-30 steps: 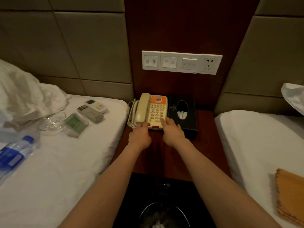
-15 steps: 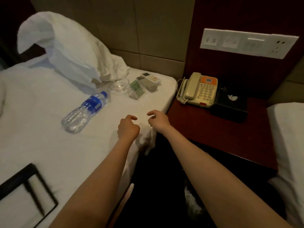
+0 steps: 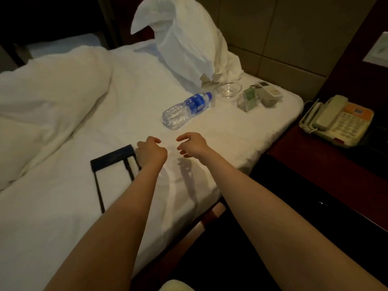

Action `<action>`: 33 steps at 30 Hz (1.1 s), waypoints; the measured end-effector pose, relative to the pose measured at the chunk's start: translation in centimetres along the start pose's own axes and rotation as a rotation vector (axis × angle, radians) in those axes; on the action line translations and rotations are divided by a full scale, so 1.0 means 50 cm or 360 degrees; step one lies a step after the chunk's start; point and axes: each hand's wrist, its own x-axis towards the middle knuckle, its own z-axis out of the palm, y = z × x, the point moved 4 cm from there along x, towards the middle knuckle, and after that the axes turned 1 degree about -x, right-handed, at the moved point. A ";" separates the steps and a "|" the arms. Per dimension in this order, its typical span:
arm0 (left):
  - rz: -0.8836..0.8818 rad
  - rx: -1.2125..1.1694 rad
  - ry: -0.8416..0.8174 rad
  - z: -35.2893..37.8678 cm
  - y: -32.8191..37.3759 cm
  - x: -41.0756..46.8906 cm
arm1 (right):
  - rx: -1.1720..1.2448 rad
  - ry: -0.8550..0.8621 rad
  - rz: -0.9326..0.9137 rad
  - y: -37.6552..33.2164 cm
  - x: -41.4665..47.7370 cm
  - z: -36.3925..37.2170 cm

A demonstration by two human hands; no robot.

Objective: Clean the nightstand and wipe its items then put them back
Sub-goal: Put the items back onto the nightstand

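Observation:
Both my hands hover over the white bed. My left hand has loosely curled fingers and holds nothing, right beside the top corner of a black tray lying flat on the sheet. My right hand is open and empty, just right of the left one. Beyond them lies a water bottle with a blue label on its side. Further back sit a glass ashtray, a clear green card holder and two remote controls. A beige telephone stands on the dark red nightstand at the right.
A white pillow leans upright against the padded headboard. A bunched duvet covers the left of the bed. A dark gap runs between bed and nightstand.
The view swung left from the nightstand to the bed. Both hands left the telephone and moved over the sheet, the left one arriving next to the black tray.

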 end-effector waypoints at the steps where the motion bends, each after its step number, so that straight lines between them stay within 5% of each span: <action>1: -0.0041 0.0053 0.0102 -0.017 -0.019 0.000 | -0.0006 -0.0045 0.0016 -0.003 -0.001 0.021; 4: -0.0096 0.0191 0.0322 -0.056 -0.079 -0.001 | -0.0025 -0.0191 0.0086 -0.006 -0.009 0.082; 8: -0.0274 0.0403 0.0186 -0.055 -0.164 0.001 | -0.0065 -0.0321 0.0187 0.006 -0.015 0.143; 13: -0.0066 0.0669 0.0209 -0.036 -0.188 -0.003 | -0.0219 -0.0416 0.0259 0.020 -0.019 0.197; 19: -0.0122 0.0527 0.0224 -0.045 -0.195 0.013 | -0.0131 -0.0412 0.0471 0.019 -0.019 0.232; 26: -0.0095 0.0348 0.0245 -0.053 -0.193 0.015 | -0.0276 -0.0396 0.0347 0.017 -0.015 0.241; 33: -0.0015 0.0120 0.0144 -0.010 -0.086 0.012 | -0.0214 -0.0016 0.0362 0.034 0.010 0.116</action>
